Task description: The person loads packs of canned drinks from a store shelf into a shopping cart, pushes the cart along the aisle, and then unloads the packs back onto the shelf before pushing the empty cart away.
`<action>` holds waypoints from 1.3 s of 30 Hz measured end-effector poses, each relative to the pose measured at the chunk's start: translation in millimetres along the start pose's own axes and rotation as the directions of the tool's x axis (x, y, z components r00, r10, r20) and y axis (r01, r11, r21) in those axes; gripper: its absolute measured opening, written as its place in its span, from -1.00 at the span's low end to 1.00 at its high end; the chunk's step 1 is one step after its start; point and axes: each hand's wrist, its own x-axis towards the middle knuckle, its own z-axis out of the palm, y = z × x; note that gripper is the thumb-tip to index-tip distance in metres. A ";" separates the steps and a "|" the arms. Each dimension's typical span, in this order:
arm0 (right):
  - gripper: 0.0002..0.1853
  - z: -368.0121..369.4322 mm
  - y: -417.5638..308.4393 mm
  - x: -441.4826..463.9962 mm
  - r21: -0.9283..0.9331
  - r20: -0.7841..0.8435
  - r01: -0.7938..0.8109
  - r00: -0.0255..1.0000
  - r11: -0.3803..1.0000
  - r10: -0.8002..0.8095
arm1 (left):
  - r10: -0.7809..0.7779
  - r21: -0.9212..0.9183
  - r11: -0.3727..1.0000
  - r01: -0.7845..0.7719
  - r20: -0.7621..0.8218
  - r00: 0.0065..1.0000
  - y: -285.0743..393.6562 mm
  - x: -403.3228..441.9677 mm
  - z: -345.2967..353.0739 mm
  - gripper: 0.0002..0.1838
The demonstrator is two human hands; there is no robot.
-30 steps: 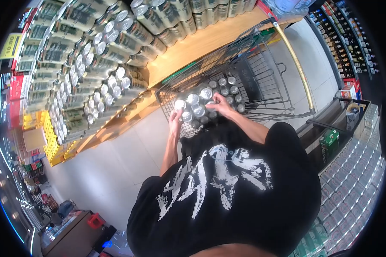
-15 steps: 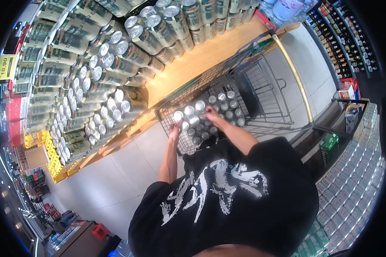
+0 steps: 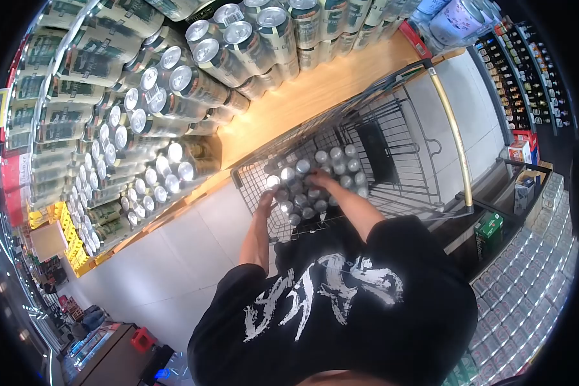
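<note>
Between my two hands is a tight group of upright drink cans [image 3: 288,174], silver lids facing up, inside a wire shopping cart [image 3: 264,222]. My left hand [image 3: 267,200] presses its fingers against the group's left side. My right hand [image 3: 320,180] is closed against the right side, with some fingertips hidden among the cans. More silver-topped cans [image 3: 338,154] stand in the cart just right of my right hand. The blur hides whether the held cans touch the cart's bottom and whether a wrap binds them.
Large stacked cans [image 3: 244,48] fill a wooden-edged shelf [image 3: 315,93] ahead and to the left. The cart's yellowish handle [image 3: 450,122] is at right. A yellow crate [image 3: 76,244] stands far left. Stacked can packs [image 3: 521,276] and a green box [image 3: 490,226] lie at right.
My hands have lowered the group of cans deeper into the cart, level with the cans standing beside it. The camera view has shifted slightly.
</note>
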 end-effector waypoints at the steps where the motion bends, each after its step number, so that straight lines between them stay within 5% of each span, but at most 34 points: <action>1: -0.48 1.2 1.3 3.5 0.017 -0.010 -0.013 1.000 1.000 0.013 | -0.064 0.065 0.996 0.067 -0.042 0.997 -4.3 14.8 -4.7 -0.49; 11: -0.50 -8.6 -37.5 -36.2 -0.346 -0.051 -0.051 0.998 0.937 0.036 | -0.205 0.083 0.975 0.207 -0.033 0.978 -12.9 57.6 -13.3 -0.58; 13: -0.49 -9.5 -38.7 -31.0 -0.383 -0.032 -0.070 0.998 0.921 0.063 | -0.024 0.239 0.971 0.022 0.003 1.000 -30.8 62.9 -23.7 -0.54; 16: -0.47 0.3 -18.5 -5.6 -0.575 -0.099 0.039 0.988 0.817 -0.116 | 0.016 0.263 0.965 -0.021 0.020 1.000 -31.1 66.3 -24.7 -0.47; 18: -0.48 4.4 -17.8 -3.8 -0.617 -0.117 -0.013 0.990 0.787 -0.075 | -0.093 0.090 0.992 0.093 0.001 0.996 -32.3 69.7 -26.2 -0.45; 20: -0.46 4.4 -21.6 -7.6 -0.661 -0.129 -0.004 0.986 0.750 -0.109 | -0.054 0.256 0.966 0.033 0.074 0.996 -35.9 73.0 -34.0 -0.50; 23: -0.42 -6.7 -19.6 -2.8 -0.605 -0.040 0.034 0.997 0.795 -0.073 | -0.233 0.076 0.969 0.235 -0.029 0.972 -23.4 73.0 -23.1 -0.54; 26: -0.48 -12.4 -24.5 -8.5 -0.684 0.021 0.082 0.996 0.725 -0.092 | -0.186 0.098 0.978 0.186 -0.007 0.983 -33.9 79.7 -28.3 -0.53; 29: -0.55 -14.3 -12.9 -0.6 -0.617 0.246 0.266 0.959 0.741 -0.140 | -0.158 0.141 0.975 0.171 -0.102 0.982 -37.9 75.3 -19.0 -0.45; 34: -0.61 -41.9 -37.1 -80.0 -0.306 0.064 0.432 0.898 0.848 -0.434 | 0.000 0.294 0.954 0.055 -0.183 0.983 -78.0 100.9 -31.0 -0.30; 37: -0.71 -80.3 -27.7 -119.8 -0.134 -0.174 0.572 0.791 0.809 -0.587 | 0.230 0.573 0.815 -0.085 -0.186 0.955 -116.4 104.3 -53.1 -0.30; 38: -0.71 -104.8 -44.1 -156.9 -0.229 -0.211 0.530 0.792 0.817 -0.573 | 0.231 0.658 0.750 -0.067 -0.166 0.959 -116.5 90.2 -52.7 -0.33; 39: -0.73 -125.0 -37.9 -170.2 -0.238 -0.307 0.620 0.682 0.747 -0.664 | 0.230 0.735 0.677 -0.050 -0.146 0.962 -108.7 67.3 -49.5 -0.36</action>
